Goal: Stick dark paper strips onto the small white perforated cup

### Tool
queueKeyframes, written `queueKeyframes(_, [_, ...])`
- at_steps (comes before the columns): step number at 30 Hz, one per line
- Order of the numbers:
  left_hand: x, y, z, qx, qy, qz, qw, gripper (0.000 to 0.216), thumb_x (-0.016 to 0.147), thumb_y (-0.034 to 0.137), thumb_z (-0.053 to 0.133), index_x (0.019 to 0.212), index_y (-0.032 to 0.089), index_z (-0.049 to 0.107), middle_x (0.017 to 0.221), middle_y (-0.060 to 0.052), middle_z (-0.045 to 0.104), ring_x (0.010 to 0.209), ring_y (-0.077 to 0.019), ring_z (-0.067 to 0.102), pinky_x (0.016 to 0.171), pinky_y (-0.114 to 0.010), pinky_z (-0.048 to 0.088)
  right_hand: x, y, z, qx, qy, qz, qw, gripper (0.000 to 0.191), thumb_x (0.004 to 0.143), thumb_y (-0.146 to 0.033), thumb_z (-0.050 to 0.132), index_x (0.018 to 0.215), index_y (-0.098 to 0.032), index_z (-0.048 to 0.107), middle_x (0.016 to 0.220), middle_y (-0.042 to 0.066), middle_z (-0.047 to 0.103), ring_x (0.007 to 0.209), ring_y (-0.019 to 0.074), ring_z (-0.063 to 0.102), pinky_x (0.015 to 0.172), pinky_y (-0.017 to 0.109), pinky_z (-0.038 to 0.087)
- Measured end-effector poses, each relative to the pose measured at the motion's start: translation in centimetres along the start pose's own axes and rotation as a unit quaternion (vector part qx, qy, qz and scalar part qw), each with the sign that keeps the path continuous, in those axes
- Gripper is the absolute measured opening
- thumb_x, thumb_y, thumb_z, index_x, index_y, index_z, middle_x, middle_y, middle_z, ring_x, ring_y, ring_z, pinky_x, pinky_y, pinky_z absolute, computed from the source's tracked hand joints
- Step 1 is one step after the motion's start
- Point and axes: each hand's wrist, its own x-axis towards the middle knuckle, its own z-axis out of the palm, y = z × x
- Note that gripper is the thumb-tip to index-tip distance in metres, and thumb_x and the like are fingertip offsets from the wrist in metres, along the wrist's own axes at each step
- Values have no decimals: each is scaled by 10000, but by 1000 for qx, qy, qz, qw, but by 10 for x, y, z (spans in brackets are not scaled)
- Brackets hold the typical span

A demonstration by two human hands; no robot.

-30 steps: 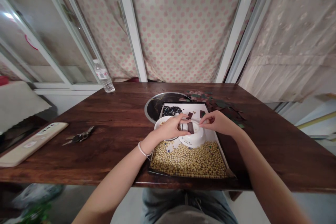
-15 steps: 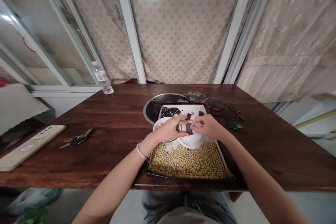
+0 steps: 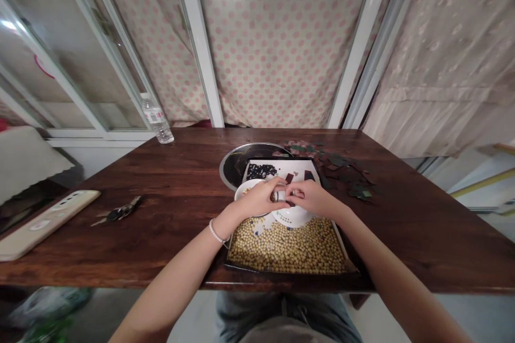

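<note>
My left hand [image 3: 259, 199] and my right hand [image 3: 313, 198] meet over a white perforated bowl [image 3: 295, 218] on a tray [image 3: 341, 241]. Both are closed in a pinch on a small dark brown piece between their fingertips; the fingers hide most of it. Behind my left hand stands a second white bowl [image 3: 245, 188]. Yellow beans [image 3: 285, 249] cover the near half of the tray. A small heap of black beans [image 3: 261, 171] lies at its far end, beside two dark brown pieces [image 3: 308, 174].
The tray lies on a dark wooden table [image 3: 181, 198] over a round inset plate [image 3: 233, 163]. Scraps of dark paper [image 3: 341, 169] litter the far right. Keys [image 3: 116, 213] and a beige remote [image 3: 44, 222] lie left, a water bottle [image 3: 156, 119] at the back.
My right hand has moved left to meet my left hand. The dark piece that my left hand held out in plain sight is now pinched between both and mostly covered.
</note>
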Motion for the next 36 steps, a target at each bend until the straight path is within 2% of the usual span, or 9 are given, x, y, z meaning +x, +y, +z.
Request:
queueKeyframes(2, [0,0,0,-7,-3,-3,1000,488,748,318,707,1151,176,470,1192,-142,630,1115,-264,592,894,-389,466,-1,-2,-2,-6,-21,-3,1000,107,789,-166,543,751,-197,639,519,-59,431,509,102,388,524,221,240])
queueKeyframes(7, [1,1,0,-31,-4,4,1000,425,764,315,690,1111,176,488,1154,-114,642,1105,-254,598,863,-359,483,-1,-6,-3,-18,7,15,1000,116,814,-160,527,812,-193,639,564,-46,485,546,110,418,554,227,253])
queueKeyframes(11, [1,1,-1,-28,0,1,1000,419,752,297,698,1101,170,504,1127,-112,647,1041,-246,628,832,-354,496,-2,-6,-3,10,-45,-9,999,100,800,-156,536,771,-188,625,535,-58,457,525,103,399,538,227,248])
queueKeyframes(15, [1,-1,-1,-25,-3,4,1000,408,756,315,690,1095,167,517,1137,-117,631,1074,-251,611,849,-349,485,-2,-4,-4,17,-18,11,1000,114,795,-144,527,776,-184,632,582,-43,499,560,105,422,560,231,271])
queueKeyframes(20, [1,0,-1,-30,2,4,1000,415,748,259,688,1114,168,516,1136,-109,628,1061,-246,617,822,-331,493,-4,-2,-6,62,-76,-17,995,100,798,-175,539,752,-177,627,513,-72,379,499,92,337,515,228,241])
queueKeyframes(25, [1,0,-1,-39,1,6,999,378,745,242,686,1084,171,534,1119,-103,637,1013,-241,634,813,-341,497,-3,-1,-6,45,-39,0,998,96,788,-152,531,755,-172,619,516,-70,371,508,93,329,521,234,231])
queueKeyframes(29, [1,-2,-1,-59,1,2,998,423,733,257,699,1109,172,526,1153,-116,618,1062,-251,613,830,-338,485,-6,-1,-9,80,-54,-10,995,91,792,-176,547,737,-173,619,507,-77,324,493,89,305,502,234,219])
queueKeyframes(31, [1,-2,-1,-57,-2,-1,998,422,734,273,697,1108,171,530,1144,-113,622,1051,-251,612,821,-331,480,-6,-5,-11,105,-8,-9,994,90,800,-199,556,749,-177,625,507,-81,282,486,89,293,492,232,212])
queueKeyframes(36, [2,-1,-2,-10,12,-7,1000,477,723,324,705,1139,164,535,1038,-86,658,899,-226,622,769,-322,461,3,-21,4,135,169,-21,976,119,822,-284,575,783,-188,634,511,-91,214,482,90,277,501,232,225])
